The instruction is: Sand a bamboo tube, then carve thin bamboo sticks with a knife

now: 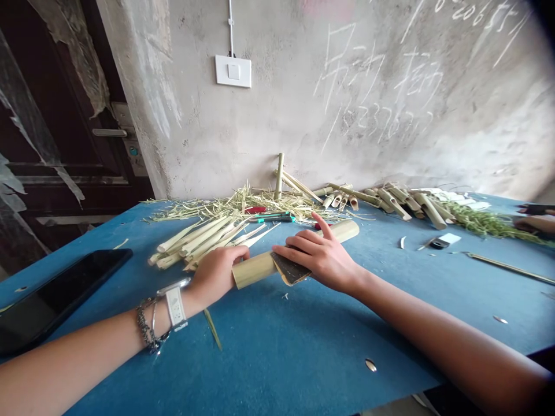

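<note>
A length of split-looking bamboo (255, 270) lies at a slant over the blue table in front of me, its far end up and to the right. My left hand (219, 268) is closed on the near left end, its fingers mostly hidden behind the bamboo. Across the middle, my right hand (319, 257) presses a folded dark sheet of sandpaper (292, 270) to the surface, index finger raised. Pale bamboo sticks (203, 236) lie in a bundle just beyond my left hand. Close behind the bamboo is a green-and-black handled tool (274, 218).
A black phone (60, 294) rests on the blue table (269, 358) at left. Shavings (217, 205) and cut bamboo tubes (392, 202) line the wall side. To the right are a small black-and-white object (445, 241), a thin stick (511, 267) and another person's hand (535, 223).
</note>
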The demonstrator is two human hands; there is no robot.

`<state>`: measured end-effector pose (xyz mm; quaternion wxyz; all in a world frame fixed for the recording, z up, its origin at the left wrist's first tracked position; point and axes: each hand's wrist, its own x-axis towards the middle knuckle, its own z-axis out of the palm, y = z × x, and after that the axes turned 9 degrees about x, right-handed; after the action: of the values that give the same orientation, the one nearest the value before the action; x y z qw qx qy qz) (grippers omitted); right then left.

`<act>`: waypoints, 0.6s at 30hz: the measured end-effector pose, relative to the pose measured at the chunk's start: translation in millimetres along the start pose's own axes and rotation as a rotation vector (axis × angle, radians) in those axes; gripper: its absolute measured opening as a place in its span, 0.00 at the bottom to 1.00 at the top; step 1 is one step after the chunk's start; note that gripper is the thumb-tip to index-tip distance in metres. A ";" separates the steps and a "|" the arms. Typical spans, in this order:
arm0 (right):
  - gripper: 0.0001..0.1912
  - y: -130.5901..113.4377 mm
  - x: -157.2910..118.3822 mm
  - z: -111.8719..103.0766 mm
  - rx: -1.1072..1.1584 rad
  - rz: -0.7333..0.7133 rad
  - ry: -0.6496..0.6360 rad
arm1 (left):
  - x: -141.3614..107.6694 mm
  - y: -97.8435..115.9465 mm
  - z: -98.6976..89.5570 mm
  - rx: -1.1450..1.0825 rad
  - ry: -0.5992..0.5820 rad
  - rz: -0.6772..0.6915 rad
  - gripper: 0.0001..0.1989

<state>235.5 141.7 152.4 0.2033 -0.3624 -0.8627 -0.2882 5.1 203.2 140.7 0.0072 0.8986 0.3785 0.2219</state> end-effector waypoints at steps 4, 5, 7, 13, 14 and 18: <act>0.18 6.7 -0.1 -2.6 -0.020 0.045 -0.009 | 2.8 -4.0 4.7 -0.084 0.044 0.024 0.07; 0.18 9.6 -0.3 -2.8 -0.014 0.069 -0.024 | 3.8 -4.5 6.2 -0.114 0.056 0.045 0.08; 0.18 15.4 -1.2 -2.4 0.003 0.115 -0.056 | 5.7 -4.0 8.4 -0.172 0.071 0.090 0.10; 0.17 15.0 -3.1 4.5 -0.022 0.074 -0.066 | 5.2 -0.1 5.4 -0.199 0.017 0.032 0.06; 0.17 11.6 -2.6 5.0 -0.049 0.040 -0.050 | 4.3 -0.1 4.3 -0.190 0.005 0.024 0.04; 0.18 -1.4 1.1 -0.8 -0.196 -0.098 0.043 | 2.9 -1.7 3.1 -0.142 -0.034 0.057 0.04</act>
<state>233.9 141.0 153.1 0.1711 -0.3317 -0.8425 -0.3883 6.9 206.9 138.8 0.0711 0.9099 0.3358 0.2330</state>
